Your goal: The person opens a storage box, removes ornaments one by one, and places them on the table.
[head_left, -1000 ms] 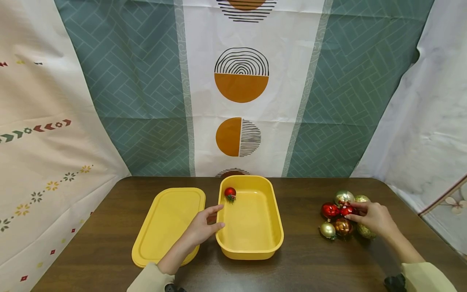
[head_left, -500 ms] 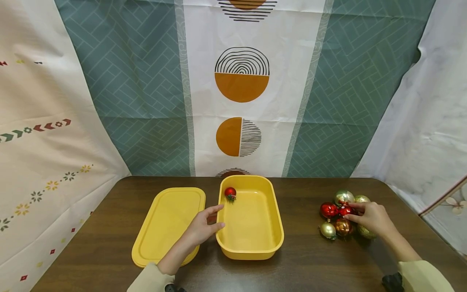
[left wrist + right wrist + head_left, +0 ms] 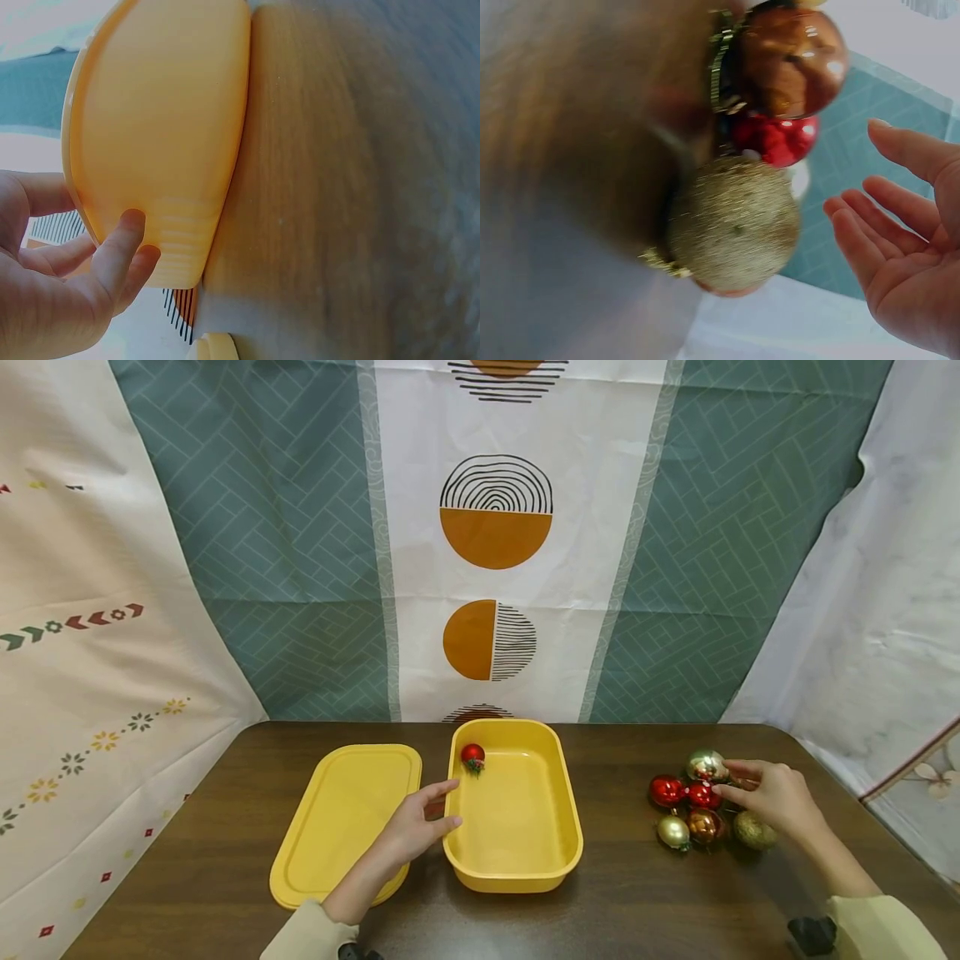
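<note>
My left hand (image 3: 416, 822) holds the near-left rim of a yellow plastic container (image 3: 517, 835). In the left wrist view, some of its fingers lie against the outer wall while others reach behind the rim. One red Christmas bauble (image 3: 472, 755) lies inside the container, toward the far left. My right hand (image 3: 780, 797) is over a cluster of baubles, its fingers extended and, in the right wrist view, apart from them. Nearest it are a red bauble (image 3: 703, 794), a shiny pale bauble (image 3: 707, 766) and a glittery gold bauble (image 3: 735, 225).
Left of the container lies a flat yellow lid (image 3: 348, 814). The cluster also has another red bauble (image 3: 667, 791), a copper bauble (image 3: 706, 826) and a small gold bauble (image 3: 673, 832). All stand on a dark wooden table (image 3: 622, 893) with patterned cloths behind.
The two red baubles in the cluster have shifted slightly left. My right hand has moved a little right and up, its fingers now off the red bauble. The left hand has stayed still.
</note>
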